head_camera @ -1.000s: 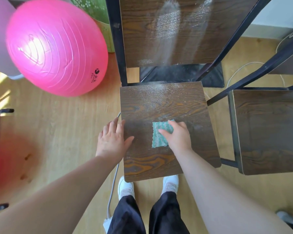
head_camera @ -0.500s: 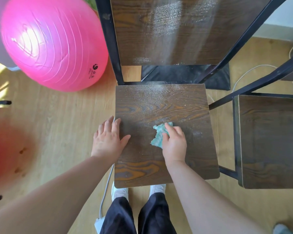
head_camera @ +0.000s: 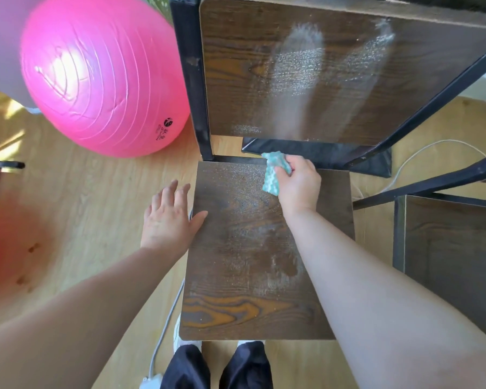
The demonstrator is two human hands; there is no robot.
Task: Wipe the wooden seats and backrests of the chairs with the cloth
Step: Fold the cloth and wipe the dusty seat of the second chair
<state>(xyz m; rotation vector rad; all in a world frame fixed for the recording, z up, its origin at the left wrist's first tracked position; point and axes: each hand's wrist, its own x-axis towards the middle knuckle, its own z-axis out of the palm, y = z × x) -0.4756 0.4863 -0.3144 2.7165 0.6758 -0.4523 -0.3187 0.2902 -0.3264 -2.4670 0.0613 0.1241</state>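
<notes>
A dark wooden chair seat (head_camera: 244, 265) lies below me, dusty, with wet smears. Its wooden backrest (head_camera: 334, 77) rises behind it in a black metal frame and shows pale streaks. My right hand (head_camera: 299, 183) grips a crumpled teal cloth (head_camera: 272, 171) at the seat's far edge, just under the backrest. My left hand (head_camera: 170, 217) rests flat on the seat's left edge, fingers spread, holding nothing. A second chair's seat (head_camera: 455, 256) stands to the right.
A large pink exercise ball (head_camera: 98, 74) sits on the wooden floor to the left of the chair. A white cable (head_camera: 163, 335) runs along the floor by my feet. Another white cable (head_camera: 429, 147) lies at the right. Black frame bars (head_camera: 432, 183) cross between the chairs.
My right hand has slid the cloth from the middle of the seat up to its far edge. The cloth is more bunched. My left hand stays on the seat's left edge.
</notes>
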